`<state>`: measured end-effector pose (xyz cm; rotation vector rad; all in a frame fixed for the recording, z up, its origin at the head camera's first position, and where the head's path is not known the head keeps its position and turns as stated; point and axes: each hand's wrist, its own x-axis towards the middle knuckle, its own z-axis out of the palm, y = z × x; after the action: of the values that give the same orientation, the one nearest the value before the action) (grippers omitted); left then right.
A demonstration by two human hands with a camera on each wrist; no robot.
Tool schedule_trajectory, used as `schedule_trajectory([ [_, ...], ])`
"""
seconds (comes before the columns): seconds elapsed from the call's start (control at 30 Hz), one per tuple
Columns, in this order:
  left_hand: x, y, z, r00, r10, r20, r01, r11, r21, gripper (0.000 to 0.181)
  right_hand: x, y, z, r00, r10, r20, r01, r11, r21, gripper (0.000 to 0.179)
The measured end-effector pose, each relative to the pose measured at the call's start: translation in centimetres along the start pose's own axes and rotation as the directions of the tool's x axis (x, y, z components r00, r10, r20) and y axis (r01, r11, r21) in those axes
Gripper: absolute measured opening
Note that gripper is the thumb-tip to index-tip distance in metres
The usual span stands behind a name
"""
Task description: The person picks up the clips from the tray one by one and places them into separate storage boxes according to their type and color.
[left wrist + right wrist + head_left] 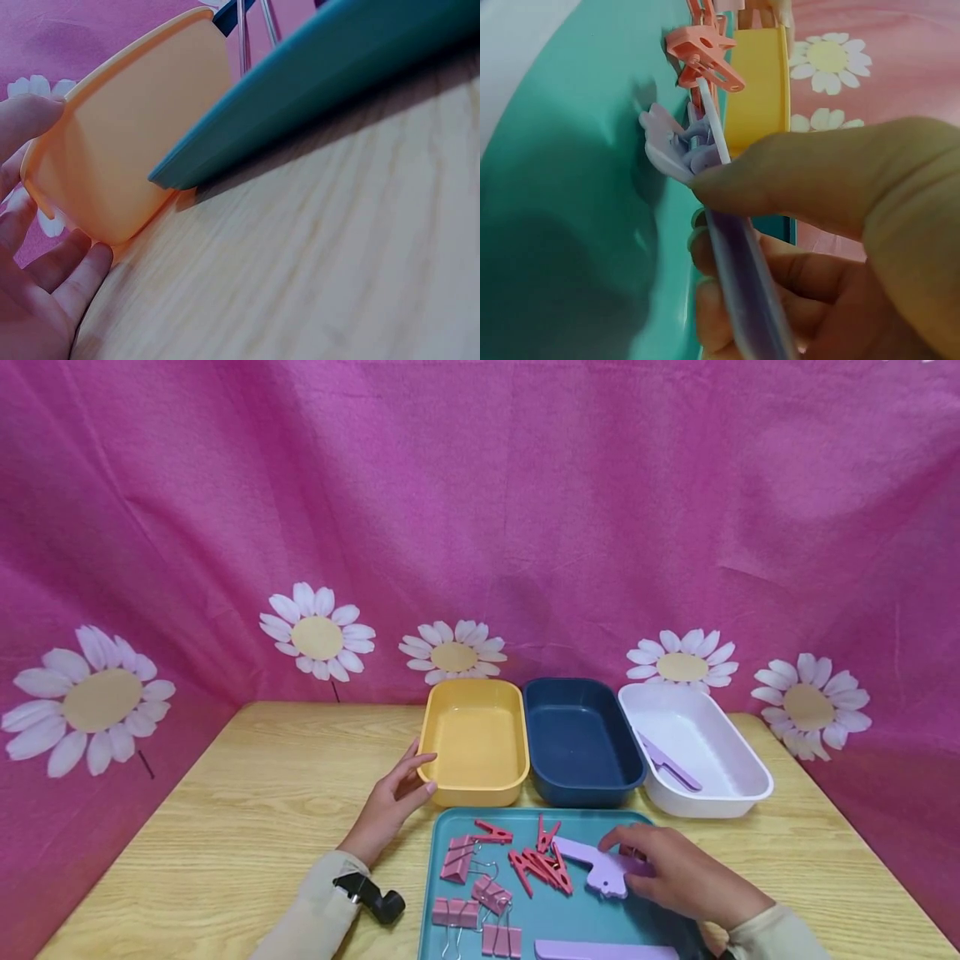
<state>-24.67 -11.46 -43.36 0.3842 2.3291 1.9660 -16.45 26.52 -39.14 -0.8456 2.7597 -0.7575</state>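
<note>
In the head view, my left hand [393, 797] rests at the left edge of the yellow bin [429, 727], fingers extended and touching its rim and side. The left wrist view shows its fingertips [94, 259] against the bin's outer wall. My right hand [802, 195] pinches a purple bag clip [600, 866] between thumb and fingers, over the right part of the teal tray [585, 914]. The clip is hinged, with an animal-shaped end. Beside it lie several red clothespins [551, 868] and several pink binder clips [456, 912]. Another purple strip [603, 951] lies at the tray's front.
A dark blue bin [581, 793] stands between the yellow bin and a white bin [750, 777]. The white bin holds one purple clip [671, 767]. All stand on a wooden table [225, 835], with a pink flowered curtain [525, 510] behind.
</note>
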Motion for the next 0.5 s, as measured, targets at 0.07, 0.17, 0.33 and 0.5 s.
schedule_trajectory([
  [0.07,-0.1,0.0,0.0,1.0,-0.003,0.0,0.003,1.0,-0.002,0.044,0.0,0.0,0.0,1.0,-0.008,-0.019,0.007,1.0,-0.016,0.032],
  [0.17,-0.1,0.1,0.0,1.0,-0.006,0.002,0.006,1.0,-0.003,0.044,-0.1,0.1,-0.1,0.999,-0.014,-0.046,0.012,0.999,-0.034,0.033],
  [0.33,0.1,-0.3,0.0,1.0,-0.009,0.006,0.009,1.0,-0.006,0.045,0.1,0.0,-0.3,0.997,0.036,-0.064,-0.038,0.999,-0.024,0.033],
  [0.5,1.0,-2.1,-0.1,1.0,0.004,-0.005,-0.004,1.0,-0.013,0.045,0.2,0.0,-0.6,0.995,0.079,-0.057,-0.078,0.997,0.018,0.032],
])
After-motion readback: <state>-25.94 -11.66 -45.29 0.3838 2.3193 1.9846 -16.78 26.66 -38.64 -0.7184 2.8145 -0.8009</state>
